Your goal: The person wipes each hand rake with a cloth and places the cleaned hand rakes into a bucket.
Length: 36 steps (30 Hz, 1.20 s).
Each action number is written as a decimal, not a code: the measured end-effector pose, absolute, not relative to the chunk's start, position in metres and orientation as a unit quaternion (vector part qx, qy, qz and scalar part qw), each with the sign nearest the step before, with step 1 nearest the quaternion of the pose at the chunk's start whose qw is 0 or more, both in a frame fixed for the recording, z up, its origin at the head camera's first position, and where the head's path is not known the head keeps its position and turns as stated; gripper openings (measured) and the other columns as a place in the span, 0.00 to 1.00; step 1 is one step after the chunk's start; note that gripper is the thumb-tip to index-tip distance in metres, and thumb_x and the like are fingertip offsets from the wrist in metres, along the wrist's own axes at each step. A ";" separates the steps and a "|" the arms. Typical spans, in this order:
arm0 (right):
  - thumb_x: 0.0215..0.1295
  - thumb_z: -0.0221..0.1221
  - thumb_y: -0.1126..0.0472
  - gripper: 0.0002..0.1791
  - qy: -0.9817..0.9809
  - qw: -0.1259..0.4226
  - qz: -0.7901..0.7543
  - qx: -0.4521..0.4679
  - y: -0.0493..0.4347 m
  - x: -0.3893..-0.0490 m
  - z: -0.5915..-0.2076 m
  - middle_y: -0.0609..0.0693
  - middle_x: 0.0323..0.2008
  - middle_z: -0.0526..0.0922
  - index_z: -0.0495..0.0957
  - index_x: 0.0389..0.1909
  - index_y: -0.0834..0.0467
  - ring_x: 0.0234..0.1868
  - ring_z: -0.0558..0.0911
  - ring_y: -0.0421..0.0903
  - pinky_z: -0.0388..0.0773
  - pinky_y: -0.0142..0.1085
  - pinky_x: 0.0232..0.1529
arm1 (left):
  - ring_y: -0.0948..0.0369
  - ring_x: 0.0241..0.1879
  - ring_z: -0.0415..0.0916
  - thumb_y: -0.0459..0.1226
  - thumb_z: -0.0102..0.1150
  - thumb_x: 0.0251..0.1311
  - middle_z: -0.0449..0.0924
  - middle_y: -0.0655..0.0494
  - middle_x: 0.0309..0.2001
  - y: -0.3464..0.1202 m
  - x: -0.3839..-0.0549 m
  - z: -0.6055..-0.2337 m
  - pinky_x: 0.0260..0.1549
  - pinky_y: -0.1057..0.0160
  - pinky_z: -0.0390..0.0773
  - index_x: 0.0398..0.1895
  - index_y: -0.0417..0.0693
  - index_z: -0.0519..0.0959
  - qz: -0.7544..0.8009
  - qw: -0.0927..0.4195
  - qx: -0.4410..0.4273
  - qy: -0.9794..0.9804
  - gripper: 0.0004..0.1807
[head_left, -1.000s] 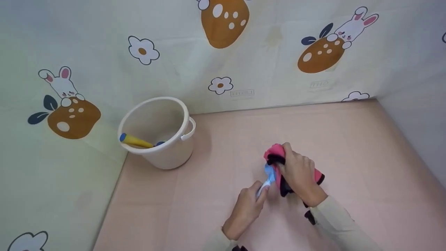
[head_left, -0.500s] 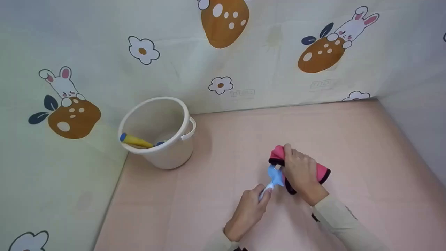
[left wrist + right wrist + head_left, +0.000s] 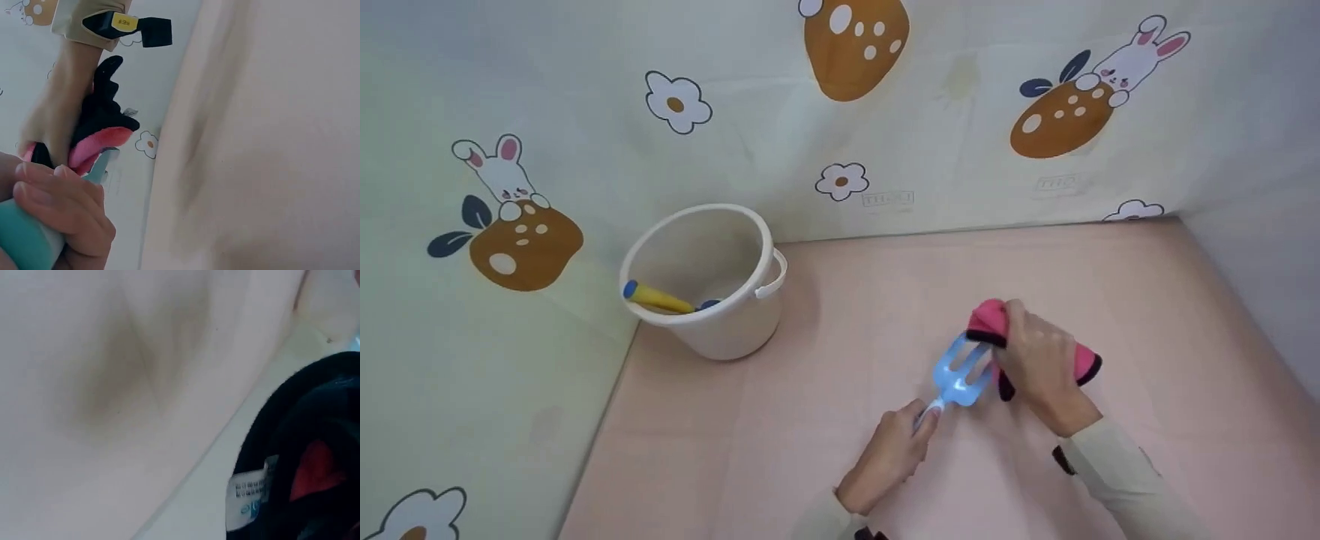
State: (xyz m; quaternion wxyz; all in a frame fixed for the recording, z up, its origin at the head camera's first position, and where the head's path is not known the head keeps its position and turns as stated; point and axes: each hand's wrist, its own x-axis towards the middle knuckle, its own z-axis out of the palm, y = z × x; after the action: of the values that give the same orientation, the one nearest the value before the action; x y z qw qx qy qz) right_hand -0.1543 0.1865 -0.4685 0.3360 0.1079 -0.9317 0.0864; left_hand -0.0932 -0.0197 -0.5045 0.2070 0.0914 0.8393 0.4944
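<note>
My left hand (image 3: 891,444) grips the handle of a light blue hand fork (image 3: 960,384), whose tines point up and to the right. In the left wrist view the fingers curl round its teal handle (image 3: 25,239). A pink cloth with black edging (image 3: 988,318) is bunched in my right hand (image 3: 1041,366). It lies against the right side of the fork and covers the ends of some tines. Seen from the right wrist, the cloth's black side (image 3: 270,427) carries a white label (image 3: 246,495); the right fingers are hidden there.
A white bucket (image 3: 735,334) stands at the back left, against the patterned wall sheet (image 3: 930,135). A yellow handle with a blue end (image 3: 664,298) leans inside it. Pale pink covering (image 3: 825,450) spreads beneath both hands.
My right hand has moved right with the cloth, which has slid off most of the fork's head. The fork has turned to show its flat face and slots. The left hand barely shifted.
</note>
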 end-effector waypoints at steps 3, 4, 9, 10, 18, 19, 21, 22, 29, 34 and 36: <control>0.50 0.59 0.70 0.15 -0.915 0.366 0.159 0.062 0.198 -0.156 -0.454 0.57 0.11 0.69 0.67 0.38 0.67 0.09 0.67 0.51 0.69 0.44 0.11 | 0.68 0.09 0.59 0.48 0.39 0.71 0.64 0.63 0.13 -0.029 -0.093 -0.511 0.07 0.74 0.59 0.33 0.43 0.72 0.496 0.226 0.055 0.837 0.19; 0.51 0.60 0.69 0.15 -0.912 0.363 0.182 0.053 0.200 -0.155 -0.450 0.58 0.13 0.71 0.67 0.39 0.67 0.10 0.69 0.52 0.71 0.45 0.13 | 0.68 0.09 0.59 0.48 0.39 0.71 0.64 0.63 0.13 -0.031 -0.093 -0.513 0.08 0.74 0.59 0.33 0.43 0.71 0.497 0.229 0.048 0.835 0.19; 0.50 0.67 0.66 0.22 -0.911 0.316 0.256 0.064 0.193 -0.147 -0.441 0.62 0.20 0.77 0.67 0.42 0.67 0.15 0.76 0.55 0.76 0.49 0.20 | 0.68 0.09 0.60 0.48 0.40 0.70 0.64 0.63 0.13 -0.033 -0.095 -0.512 0.08 0.73 0.60 0.32 0.42 0.71 0.519 0.215 0.057 0.825 0.20; 0.49 0.68 0.65 0.23 -0.911 0.307 0.265 0.070 0.190 -0.145 -0.441 0.62 0.22 0.78 0.67 0.43 0.67 0.17 0.77 0.55 0.77 0.50 0.21 | 0.68 0.09 0.60 0.48 0.40 0.70 0.64 0.63 0.13 -0.033 -0.096 -0.510 0.07 0.74 0.60 0.32 0.41 0.71 0.521 0.209 0.063 0.825 0.20; 0.44 0.70 0.68 0.24 -0.923 0.198 0.292 0.151 0.171 -0.134 -0.450 0.58 0.28 0.81 0.70 0.44 0.61 0.24 0.78 0.49 0.77 0.45 0.28 | 0.69 0.09 0.59 0.49 0.40 0.70 0.64 0.64 0.14 -0.031 -0.098 -0.502 0.07 0.74 0.60 0.33 0.42 0.71 0.543 0.184 0.079 0.815 0.19; 0.44 0.69 0.68 0.24 -0.926 0.181 0.288 0.163 0.168 -0.132 -0.452 0.57 0.29 0.81 0.71 0.44 0.60 0.25 0.78 0.49 0.77 0.44 0.29 | 0.69 0.09 0.59 0.49 0.41 0.70 0.64 0.64 0.14 -0.030 -0.098 -0.501 0.07 0.74 0.60 0.32 0.43 0.70 0.547 0.177 0.084 0.814 0.19; 0.46 0.69 0.68 0.23 -0.932 0.149 0.276 0.183 0.163 -0.130 -0.455 0.56 0.28 0.80 0.71 0.44 0.59 0.25 0.77 0.48 0.77 0.42 0.29 | 0.69 0.09 0.59 0.48 0.41 0.70 0.63 0.64 0.14 -0.029 -0.097 -0.499 0.07 0.74 0.59 0.32 0.44 0.70 0.553 0.165 0.094 0.811 0.18; 0.46 0.69 0.68 0.23 -0.934 0.138 0.270 0.188 0.161 -0.129 -0.457 0.56 0.27 0.80 0.71 0.45 0.59 0.24 0.76 0.48 0.77 0.42 0.28 | 0.70 0.08 0.59 0.48 0.42 0.70 0.63 0.64 0.14 -0.028 -0.097 -0.498 0.07 0.74 0.59 0.31 0.43 0.70 0.555 0.159 0.099 0.810 0.18; 0.48 0.68 0.67 0.23 -0.945 0.118 0.241 0.187 0.152 -0.131 -0.461 0.57 0.29 0.81 0.72 0.46 0.57 0.24 0.76 0.49 0.78 0.44 0.29 | 0.71 0.07 0.59 0.48 0.42 0.70 0.63 0.65 0.14 -0.026 -0.092 -0.494 0.05 0.74 0.60 0.32 0.44 0.70 0.554 0.141 0.116 0.812 0.18; 0.49 0.68 0.67 0.22 -0.948 0.132 0.228 0.180 0.148 -0.133 -0.460 0.57 0.27 0.80 0.71 0.45 0.59 0.23 0.76 0.49 0.78 0.44 0.27 | 0.70 0.07 0.59 0.48 0.41 0.70 0.64 0.64 0.13 -0.026 -0.091 -0.492 0.05 0.74 0.61 0.32 0.47 0.70 0.539 0.149 0.118 0.821 0.16; 0.49 0.68 0.67 0.22 -0.949 0.140 0.222 0.173 0.147 -0.134 -0.460 0.57 0.25 0.79 0.70 0.43 0.60 0.22 0.77 0.50 0.78 0.43 0.25 | 0.71 0.06 0.59 0.48 0.41 0.70 0.64 0.64 0.13 -0.025 -0.090 -0.492 0.05 0.75 0.60 0.31 0.48 0.70 0.534 0.150 0.123 0.823 0.16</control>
State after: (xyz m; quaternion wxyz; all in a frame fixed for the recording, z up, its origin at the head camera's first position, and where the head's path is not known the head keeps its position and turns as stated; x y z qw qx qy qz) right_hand -0.1341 0.1469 -0.4599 0.1397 0.1730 -0.9494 0.2219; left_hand -0.0903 -0.0253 -0.4921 0.1503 0.1228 0.8230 0.5339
